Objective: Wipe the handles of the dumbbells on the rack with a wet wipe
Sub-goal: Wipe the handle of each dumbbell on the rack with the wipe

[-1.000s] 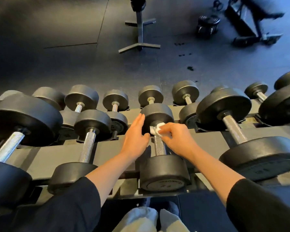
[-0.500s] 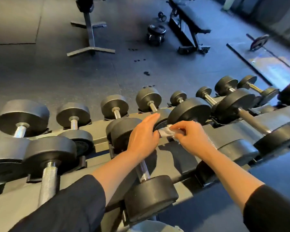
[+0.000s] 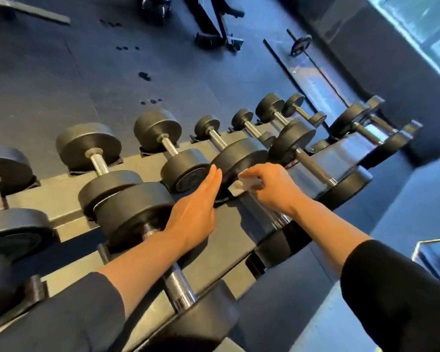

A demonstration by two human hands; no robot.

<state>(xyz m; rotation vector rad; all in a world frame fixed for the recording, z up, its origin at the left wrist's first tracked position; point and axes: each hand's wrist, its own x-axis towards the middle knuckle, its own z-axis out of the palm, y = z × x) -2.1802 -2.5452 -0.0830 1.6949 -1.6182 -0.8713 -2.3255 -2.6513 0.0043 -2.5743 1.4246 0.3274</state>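
Note:
A grey two-tier rack carries several black dumbbells with metal handles. My right hand pinches a white wet wipe at the far end of one dumbbell's handle, just below its black far head. My left hand is flat with straight fingers, over the rack between that dumbbell and the neighbouring one on its left, whose knurled handle shows below my forearm.
More dumbbells fill both tiers to the left and right, among them one with a dark handle just to the right. A bench frame and a barbell with a plate stand on the dark rubber floor behind.
The view has swung rightward along the rack. My right hand, still pinching the wipe, has moved off the first dumbbell's handle onto the dumbbell to its right. My left hand stays flat.

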